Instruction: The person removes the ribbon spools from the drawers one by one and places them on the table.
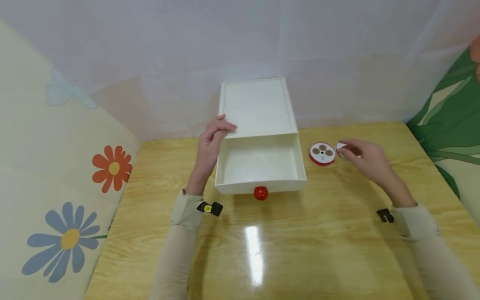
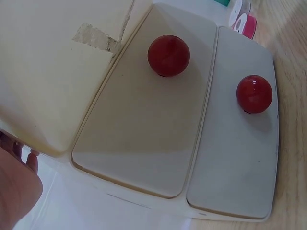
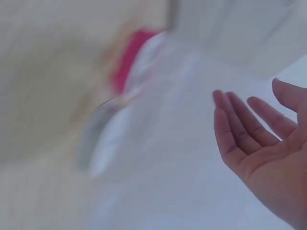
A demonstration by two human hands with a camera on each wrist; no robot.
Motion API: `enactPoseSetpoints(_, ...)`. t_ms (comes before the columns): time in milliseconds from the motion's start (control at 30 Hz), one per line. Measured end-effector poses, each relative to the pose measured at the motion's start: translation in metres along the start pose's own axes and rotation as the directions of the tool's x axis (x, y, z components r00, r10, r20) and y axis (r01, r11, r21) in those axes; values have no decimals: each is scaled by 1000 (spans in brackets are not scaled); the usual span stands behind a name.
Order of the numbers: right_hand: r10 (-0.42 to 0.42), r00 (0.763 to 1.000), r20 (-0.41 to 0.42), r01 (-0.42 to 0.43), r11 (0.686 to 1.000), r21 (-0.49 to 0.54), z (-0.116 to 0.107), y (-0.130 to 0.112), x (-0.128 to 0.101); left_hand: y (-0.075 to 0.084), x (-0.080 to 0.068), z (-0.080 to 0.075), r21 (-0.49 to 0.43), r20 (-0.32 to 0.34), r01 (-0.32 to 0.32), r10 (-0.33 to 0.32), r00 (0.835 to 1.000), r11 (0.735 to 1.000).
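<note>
A white drawer cabinet (image 1: 258, 106) stands against the back sheet, its top drawer (image 1: 260, 185) pulled out and bare inside. My left hand (image 1: 213, 139) rests on the cabinet's upper left edge, fingers on its top. To the right of the cabinet lies a ribbon spool with a white face and red ribbon (image 1: 322, 154). Beside it is a second spool (image 1: 340, 146), grey-ribboned in the right wrist view and partly hidden by my right hand (image 1: 369, 160) in the head view. That hand's fingers are loosely bent and apart from the spools in the right wrist view, with nothing between them.
Red round knobs (image 1: 261, 193) mark the drawers; two lower drawer fronts (image 2: 139, 120) are closed in the left wrist view. A wooden table (image 1: 300, 250) carries everything. Walls with painted flowers (image 1: 67, 239) and leaves (image 1: 450, 112) flank both sides.
</note>
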State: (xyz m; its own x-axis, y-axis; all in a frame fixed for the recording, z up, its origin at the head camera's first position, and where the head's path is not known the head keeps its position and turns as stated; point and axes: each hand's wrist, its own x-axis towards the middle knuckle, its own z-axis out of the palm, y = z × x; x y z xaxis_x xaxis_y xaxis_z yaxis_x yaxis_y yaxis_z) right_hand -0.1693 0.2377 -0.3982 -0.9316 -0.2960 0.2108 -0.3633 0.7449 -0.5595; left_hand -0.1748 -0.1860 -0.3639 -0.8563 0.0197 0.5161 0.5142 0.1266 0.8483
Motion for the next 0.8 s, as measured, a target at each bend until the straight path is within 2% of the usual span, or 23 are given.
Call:
enactPoseSetpoints(67,-53,997,-47,55,997,53,-2,-21,-5,0,-1,-1,4,2,-1,1,1000,1000)
enactPoseSetpoints(167,-93,993,-74,105,979,177,-5,-47,-12,0,-1,-2,12,10,-5,5,1000,1000)
enactPoseSetpoints(300,-136,988,-78,155,911,383,-6,-77,-23,0,-2,-3,16,5,-6,6,1000,1000)
enactPoseSetpoints(400,-200,974,-105,225,868,442,-5,-96,-35,0,-2,-2,7,-1,6,-6,1000,1000)
enactPoseSetpoints(500,-282,950,-130,310,824,475,-2,-111,-44,1,-2,-1,-3,-3,5,-5,1000,1000)
enactPoseSetpoints(667,-448,880,-156,457,710,536,12,-133,-56,1,-4,-2,-6,-8,-1,1,1000,1000)
enactPoseSetpoints(733,-488,859,-153,486,686,542,19,-139,-58,1,-3,-2,-1,-10,-1,1,1000,1000)
enactPoseSetpoints(800,-507,849,-147,499,679,539,27,-144,-59,1,-3,-2,3,-12,-2,2,1000,1000)
